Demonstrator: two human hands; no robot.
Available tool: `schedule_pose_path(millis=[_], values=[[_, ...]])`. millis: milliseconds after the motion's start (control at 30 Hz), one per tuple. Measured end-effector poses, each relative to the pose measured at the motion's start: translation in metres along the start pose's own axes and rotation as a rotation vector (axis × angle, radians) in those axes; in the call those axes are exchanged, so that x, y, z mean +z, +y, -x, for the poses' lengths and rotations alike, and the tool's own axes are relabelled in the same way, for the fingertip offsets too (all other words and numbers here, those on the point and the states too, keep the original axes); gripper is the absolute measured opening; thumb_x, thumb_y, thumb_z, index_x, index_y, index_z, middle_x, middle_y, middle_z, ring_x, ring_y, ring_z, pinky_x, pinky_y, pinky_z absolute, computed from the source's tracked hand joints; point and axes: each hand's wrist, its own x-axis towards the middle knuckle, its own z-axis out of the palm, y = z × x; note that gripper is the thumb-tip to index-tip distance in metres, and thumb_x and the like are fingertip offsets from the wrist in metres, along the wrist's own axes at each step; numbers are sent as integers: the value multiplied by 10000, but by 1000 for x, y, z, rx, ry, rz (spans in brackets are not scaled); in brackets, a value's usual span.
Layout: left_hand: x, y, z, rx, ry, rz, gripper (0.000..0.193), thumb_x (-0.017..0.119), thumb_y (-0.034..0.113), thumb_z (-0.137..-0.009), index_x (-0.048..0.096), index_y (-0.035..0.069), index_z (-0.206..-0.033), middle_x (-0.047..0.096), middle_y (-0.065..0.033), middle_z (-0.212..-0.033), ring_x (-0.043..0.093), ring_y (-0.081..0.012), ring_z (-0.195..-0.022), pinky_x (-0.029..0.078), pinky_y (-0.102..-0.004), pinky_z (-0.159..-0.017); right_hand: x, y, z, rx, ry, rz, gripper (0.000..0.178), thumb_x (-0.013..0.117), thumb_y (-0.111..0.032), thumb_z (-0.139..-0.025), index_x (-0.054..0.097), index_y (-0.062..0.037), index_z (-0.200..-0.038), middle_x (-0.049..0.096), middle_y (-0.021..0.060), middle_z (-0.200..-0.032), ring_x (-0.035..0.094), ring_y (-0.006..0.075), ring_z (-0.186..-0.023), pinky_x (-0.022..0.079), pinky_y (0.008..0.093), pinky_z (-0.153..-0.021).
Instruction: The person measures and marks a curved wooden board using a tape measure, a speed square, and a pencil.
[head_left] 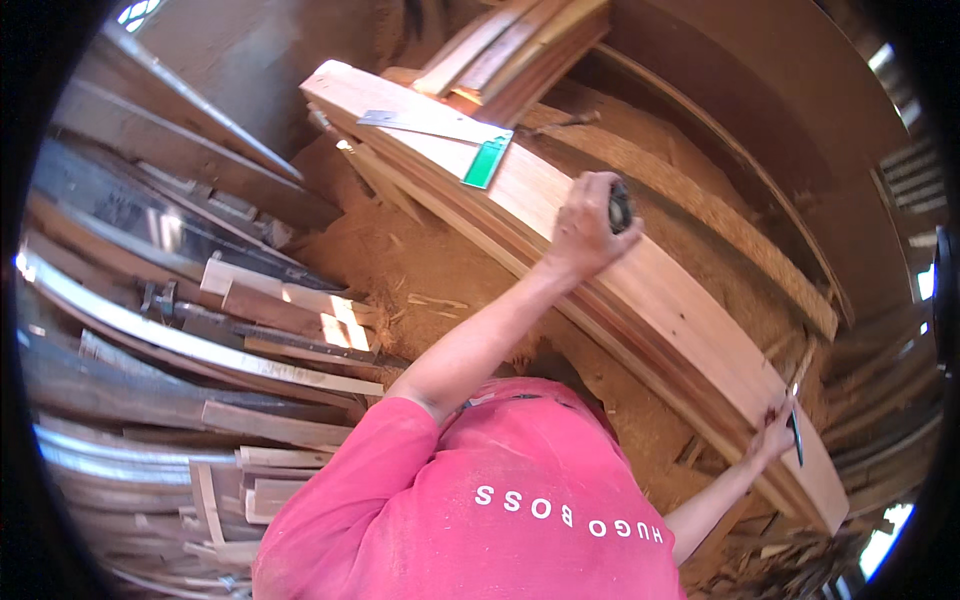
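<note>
My left hand [585, 225] is closed around a dark, rounded tape measure [620, 207], held over the middle of a long planed wooden board [670, 310]. At the board's right end, my right hand [772, 436] grips a thin dark pen [797, 437], with its fingers at the board's surface. A try square [487, 160] with a green handle and a steel blade lies flat on the board, to the left of my left hand. Whether any tape runs between my hands cannot be made out.
Under the board are more stacked timbers [480, 225]. Further planks [510, 50] rest behind its left part, and a rough beam [700, 220] lies beyond it. Many stacked boards [290, 430] fill the left side. Sawdust [350, 250] and offcuts cover the floor.
</note>
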Motion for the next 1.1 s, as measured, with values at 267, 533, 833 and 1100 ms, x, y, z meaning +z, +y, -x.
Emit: schedule_pose_path(millis=[267, 533, 833, 1100], values=[[-124, -98, -38, -384, -109, -787, 579, 840, 244, -745, 574, -20, -1186, 636, -231, -1114, 598, -398, -1123, 493, -483, -1038, 112, -32, 16, -371, -258, 108, 294, 663, -184, -1037, 708, -22, -1278, 705, 64, -969, 635, 138, -830, 531, 279, -733], [-141, -91, -47, -498, -257, -678, 486, 789, 259, -771, 594, 52, -1165, 705, -215, -1040, 682, -389, -1070, 561, -510, -931, 283, -123, 161, -289, -692, 22, 268, 638, -141, -1044, 720, -8, -1261, 746, 116, -1083, 694, 150, -935, 559, 275, -784], [-241, -180, -80, -548, -176, -658, 490, 824, 276, -763, 590, 49, -1129, 709, -195, -1003, 719, -380, -990, 595, -502, -876, 353, -127, 267, -342, -860, -201, 302, 574, -207, -1086, 726, 35, -988, 652, 63, -968, 632, 119, -821, 524, 275, -736], [-392, -349, -195, -604, -257, -769, 602, 831, 389, -746, 616, 122, -1241, 722, -175, -1193, 691, -328, -1171, 549, -462, -1000, 378, -135, 338, -294, -663, -162, 335, 549, -221, -1099, 694, 43, -953, 647, 77, -988, 628, 144, -827, 523, 288, -746]])
